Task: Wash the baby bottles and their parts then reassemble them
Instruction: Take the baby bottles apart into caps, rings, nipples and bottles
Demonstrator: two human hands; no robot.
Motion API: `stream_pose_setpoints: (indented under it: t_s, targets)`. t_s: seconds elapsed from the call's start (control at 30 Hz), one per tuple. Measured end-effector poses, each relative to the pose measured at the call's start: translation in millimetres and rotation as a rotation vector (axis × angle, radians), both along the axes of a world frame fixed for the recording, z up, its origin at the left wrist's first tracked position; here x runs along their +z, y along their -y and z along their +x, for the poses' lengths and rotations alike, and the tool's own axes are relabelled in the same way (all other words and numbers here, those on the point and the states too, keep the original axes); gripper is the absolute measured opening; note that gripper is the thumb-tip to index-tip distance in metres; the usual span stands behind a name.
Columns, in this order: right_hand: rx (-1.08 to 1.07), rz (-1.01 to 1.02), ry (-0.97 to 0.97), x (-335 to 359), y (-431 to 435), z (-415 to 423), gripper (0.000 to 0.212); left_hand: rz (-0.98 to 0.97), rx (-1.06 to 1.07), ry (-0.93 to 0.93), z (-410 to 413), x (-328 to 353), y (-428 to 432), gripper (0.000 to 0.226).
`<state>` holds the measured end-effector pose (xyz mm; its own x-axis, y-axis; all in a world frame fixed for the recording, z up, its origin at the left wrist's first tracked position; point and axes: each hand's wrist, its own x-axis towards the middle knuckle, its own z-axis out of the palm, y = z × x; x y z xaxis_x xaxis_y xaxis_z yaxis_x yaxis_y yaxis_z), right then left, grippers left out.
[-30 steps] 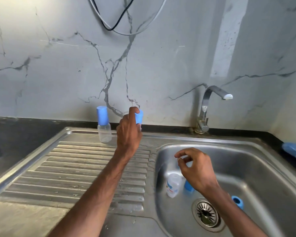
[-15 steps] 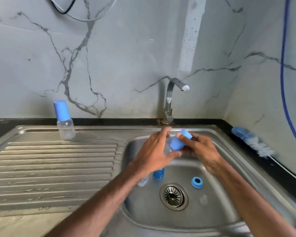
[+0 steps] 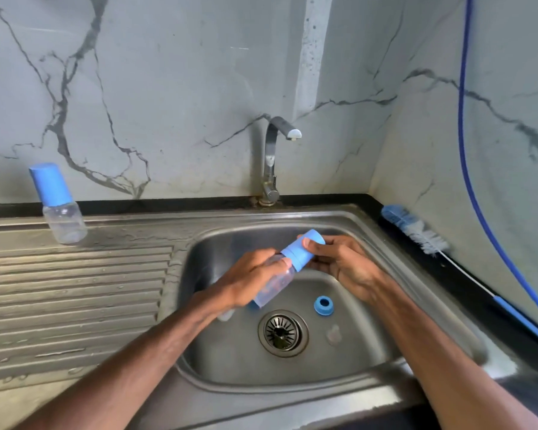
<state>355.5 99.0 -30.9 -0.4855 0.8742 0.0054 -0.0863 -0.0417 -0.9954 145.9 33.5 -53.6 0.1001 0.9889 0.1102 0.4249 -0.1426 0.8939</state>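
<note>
Over the steel sink basin (image 3: 385,243), both hands hold one small clear baby bottle (image 3: 275,285) that lies tilted. My left hand (image 3: 249,279) wraps its clear body. My right hand (image 3: 339,262) grips its blue cap (image 3: 302,251) at the upper end. A second capped bottle (image 3: 59,204) stands upright at the back left of the draining board. On the basin floor lie a blue screw ring (image 3: 323,305) and a clear teat (image 3: 333,334). Another clear part (image 3: 227,315) is mostly hidden under my left wrist.
A chrome tap (image 3: 274,159) rises behind the basin, with no water running. The drain strainer (image 3: 282,333) sits in the basin floor. A blue and white bottle brush (image 3: 416,229) lies on the black counter at right. The ribbed draining board (image 3: 75,290) is wet.
My left hand has carried the capped bottle from the draining board over the basin. My right hand rose from the basin floor and closed on the cap. The view has swung right.
</note>
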Motion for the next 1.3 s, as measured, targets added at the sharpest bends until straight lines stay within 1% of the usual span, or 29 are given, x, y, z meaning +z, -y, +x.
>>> stream_pose_setpoints:
  t_s: [0.07, 0.1, 0.17, 0.23, 0.3, 0.37, 0.47, 0.53, 0.57, 0.6, 0.63, 0.67, 0.7, 0.73, 0.77, 0.8, 0.9, 1.0, 1.1, 1.13, 1.23, 1.3]
  targets:
    - [0.021, -0.031, -0.027, 0, -1, -1, 0.04, -0.15, -0.031, 0.273, 2, 3, 0, 0.037]
    - [0.043, -0.043, -0.046, 1, -1, -2, 0.042, -0.218, -0.056, 0.374, 3, 7, 1, 0.037]
    - [0.081, -0.084, -0.135, 5, -1, -2, 0.042, -0.332, -0.112, 0.508, 4, 15, 4, 0.041]
    - [0.076, -0.161, -0.266, 10, -2, -2, 0.041, -0.369, -0.156, 0.585, 4, 20, 5, 0.048]
    - [0.056, -0.235, -0.353, 13, -2, 0, 0.045, -0.365, -0.133, 0.557, 3, 18, 3, 0.052]
    - [0.046, -0.259, -0.357, 13, -1, -1, 0.048, -0.309, -0.08, 0.462, 4, 14, 3, 0.053]
    - [-0.012, -0.272, -0.366, 11, -3, -2, 0.041, -0.175, -0.068, 0.429, 3, 9, 3, 0.043]
    - [-0.074, -0.271, -0.392, 10, -7, 1, 0.036, -0.114, -0.091, 0.396, -1, 7, 2, 0.039]
    - [-0.1, -0.258, -0.375, 9, -9, 2, 0.034, -0.092, -0.097, 0.373, -4, 4, 1, 0.037]
    - [-0.122, -0.232, -0.325, 6, -12, 2, 0.032, -0.068, -0.093, 0.346, -6, 2, 0, 0.036]
    - [-0.146, -0.165, -0.222, 3, -13, 2, 0.029, -0.038, -0.078, 0.314, -8, 0, -1, 0.038]
    - [-0.179, -0.037, -0.058, -1, -14, 1, 0.027, -0.007, -0.063, 0.286, -9, -2, -2, 0.04]
    - [-0.217, 0.14, 0.148, -6, -15, 0, 0.025, 0.025, -0.053, 0.262, -10, -4, -3, 0.041]
    - [-0.246, 0.322, 0.35, -11, -15, -2, 0.025, 0.057, -0.044, 0.236, -11, -6, -4, 0.041]
    - [-0.259, 0.462, 0.5, -14, -14, -3, 0.027, 0.085, -0.037, 0.205, -11, -7, -4, 0.04]
    - [-0.262, 0.538, 0.573, -15, -12, -5, 0.029, 0.108, -0.028, 0.174, -12, -9, -4, 0.038]
    - [-0.285, 0.622, 0.608, -14, -6, -6, 0.033, 0.143, 0.019, 0.117, -14, -11, -5, 0.038]
    - [-0.29, 0.62, 0.611, -13, -5, -5, 0.036, 0.167, 0.072, 0.095, -15, -13, -7, 0.039]
    - [-0.257, 0.575, 0.587, -15, -6, -7, 0.033, 0.177, 0.104, 0.086, -17, -15, -8, 0.04]
    - [-0.239, 0.523, 0.546, -15, -6, -8, 0.031, 0.176, 0.11, 0.082, -17, -16, -9, 0.041]
    - [-0.171, 0.276, 0.369, -13, -5, -12, 0.025, 0.163, 0.13, 0.075, -17, -18, -11, 0.043]
    - [-0.138, 0.196, 0.336, -14, -5, -11, 0.023, 0.162, 0.145, 0.094, -18, -17, -11, 0.041]
